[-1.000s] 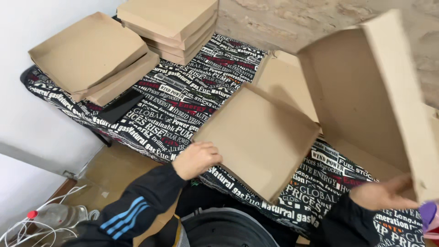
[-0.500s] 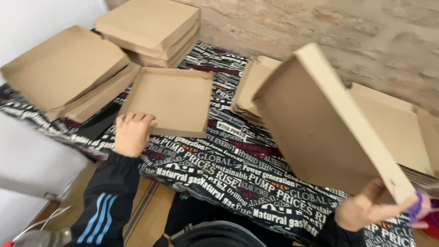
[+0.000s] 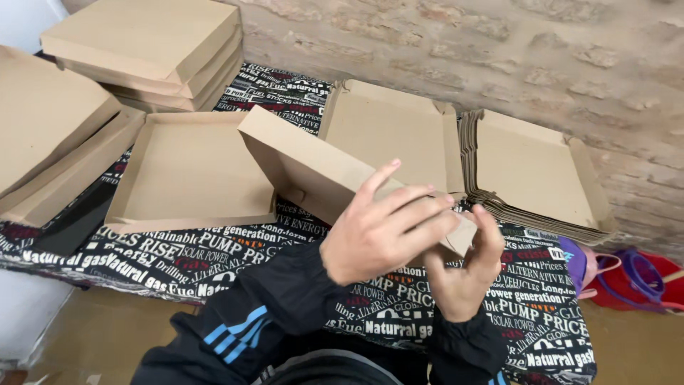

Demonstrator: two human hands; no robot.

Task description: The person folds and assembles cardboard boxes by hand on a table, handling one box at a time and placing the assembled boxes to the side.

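Both hands grip a brown cardboard box [image 3: 313, 167] tilted above a table covered in black printed cloth [image 3: 214, 260]. The left hand [image 3: 381, 228], fingers spread, presses the box's near corner; the right hand [image 3: 467, 267] cups it from below. An open tray [image 3: 189, 171] lies flat just left; box stacks [image 3: 153, 43] sit behind, flat blanks [image 3: 531, 175] at right.

Both hands raised together, low of centre

Left hand [image 3: 385, 232] comes in from 7 o'clock, fingers spread and pointing to 2 o'clock; right hand [image 3: 467, 274] stands upright at its side, palm facing left, fingertips up.
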